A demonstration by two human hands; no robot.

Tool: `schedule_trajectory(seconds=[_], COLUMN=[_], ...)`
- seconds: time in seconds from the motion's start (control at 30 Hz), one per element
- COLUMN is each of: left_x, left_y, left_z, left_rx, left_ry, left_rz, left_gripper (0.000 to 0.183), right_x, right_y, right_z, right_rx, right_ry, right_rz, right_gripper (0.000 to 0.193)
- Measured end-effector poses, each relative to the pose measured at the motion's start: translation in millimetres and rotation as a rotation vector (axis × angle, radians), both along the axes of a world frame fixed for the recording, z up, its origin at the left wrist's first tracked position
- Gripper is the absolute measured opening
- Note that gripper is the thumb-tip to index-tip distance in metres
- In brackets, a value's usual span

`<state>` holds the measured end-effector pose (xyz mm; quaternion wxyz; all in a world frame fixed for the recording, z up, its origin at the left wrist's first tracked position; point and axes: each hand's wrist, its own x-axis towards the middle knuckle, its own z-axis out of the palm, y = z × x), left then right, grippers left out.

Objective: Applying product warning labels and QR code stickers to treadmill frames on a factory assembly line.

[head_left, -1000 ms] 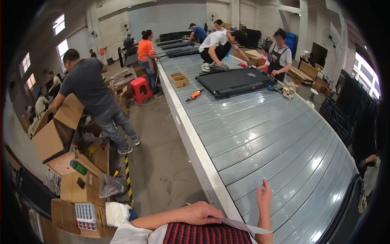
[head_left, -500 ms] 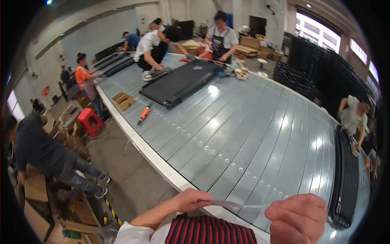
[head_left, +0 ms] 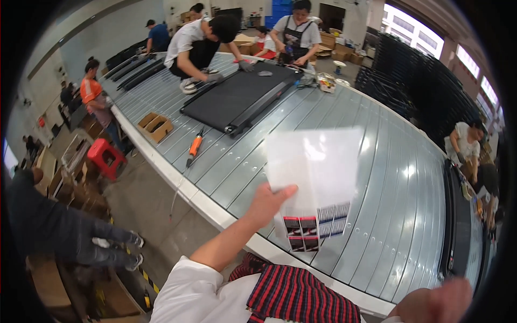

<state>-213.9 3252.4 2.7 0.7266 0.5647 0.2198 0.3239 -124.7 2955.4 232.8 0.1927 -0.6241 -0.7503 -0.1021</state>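
Observation:
My left hand (head_left: 267,203) grips sticker sheets (head_left: 318,161) at their left edge, the thumb lying on top. They are whitish and glossy, held up over the slatted metal table (head_left: 371,215). Small labels fill their lower end, red and black on one part, blue and white on the other. At the lower right, my right hand (head_left: 444,302) is low by the table's near edge, away from the sheets. Motion smears its fingers, so whether it holds anything cannot be made out.
A black treadmill deck (head_left: 242,97) lies on the table, with a co-worker (head_left: 188,51) crouching beside it. An orange power screwdriver (head_left: 195,146) and an open cardboard box (head_left: 154,127) lie near the left edge. Another black deck (head_left: 459,231) is at the right. A red stool (head_left: 106,158) stands on the floor.
My left hand has moved up and forward, turning the sheets from edge-on to face me. My right hand has dropped down and right, away from them. The view has shifted slightly.

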Motion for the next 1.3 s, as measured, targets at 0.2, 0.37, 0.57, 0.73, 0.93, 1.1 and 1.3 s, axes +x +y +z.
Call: schedule_trajectory(seconds=[0.2, 0.37, 0.57, 0.73, 0.93, 1.1, 1.3], left_x=[9.3, 39.6, 65.9, 62.8, 57.3, 57.6, 59.3], left_y=[60.0, 67.1, 54.6, 41.7, 37.1, 28.9, 27.1], left_z=[-6.1, -7.5, -14.2, -23.5, -24.2, -17.3, -8.6], left_rx=[-0.157, -0.203, -0.223, -0.179, -0.114, -0.086, -0.076], left_ry=[-0.224, -0.288, -0.210, -0.108, 0.014, 0.035, 0.009], left_rz=[0.008, -0.070, 0.002, 0.052, 0.201, 0.221, 0.171], left_gripper=[0.041, 0.041, 0.040, 0.042, 0.040, 0.038, 0.037], right_x=[64.2, 70.4, 76.4, 88.1, 99.6, 109.5, 110.0], right_y=[135.8, 174.6, 232.6, 242.3, 236.8, 235.4, 238.6], right_z=[-143.3, -211.7, -247.5, -243.8, -248.2, -243.4, -238.4], right_rx=[0.271, 0.113, 0.138, 0.152, 0.084, -0.028, -0.017], right_ry=[0.664, 1.102, 1.388, 1.481, 1.506, 1.583, 1.656], right_rz=[-0.307, -0.257, -0.226, -0.225, -0.136, -0.079, -0.049], right_gripper=[0.032, 0.023, 0.010, 0.012, 0.016, 0.018, 0.021])
